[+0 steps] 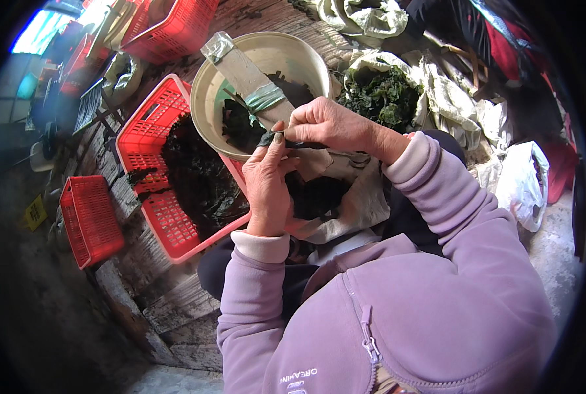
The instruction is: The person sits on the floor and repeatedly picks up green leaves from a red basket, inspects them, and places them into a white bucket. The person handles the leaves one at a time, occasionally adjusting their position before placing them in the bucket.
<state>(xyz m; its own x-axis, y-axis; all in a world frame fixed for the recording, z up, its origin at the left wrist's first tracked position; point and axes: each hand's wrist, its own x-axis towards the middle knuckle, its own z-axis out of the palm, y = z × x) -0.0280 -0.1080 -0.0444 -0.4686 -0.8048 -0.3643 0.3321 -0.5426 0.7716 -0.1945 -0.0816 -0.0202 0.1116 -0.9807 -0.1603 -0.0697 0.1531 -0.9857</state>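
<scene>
Both hands meet above the near rim of a cream plastic bucket (202,98), beside the lower end of a board (251,81) laid across it and wrapped with green plastic film. My left hand (269,182) pinches a dark green strip of seaweed (267,138) between thumb and finger. The fingers of my right hand (330,127) are closed on the same strip, touching the left fingertips. Dark seaweed lies inside the bucket. Left of it, a red plastic basket (178,241) holds a large wet heap of dark seaweed (199,182). Below my hands is an open pale sack (364,212) with dark contents.
A white woven sack (438,93) full of green seaweed (386,96) stands right of the bucket. Farther off are a small red basket (93,219), a larger red crate (170,34) and a white plastic bag (522,184). Another person's dark-clothed legs (436,19) show at upper right.
</scene>
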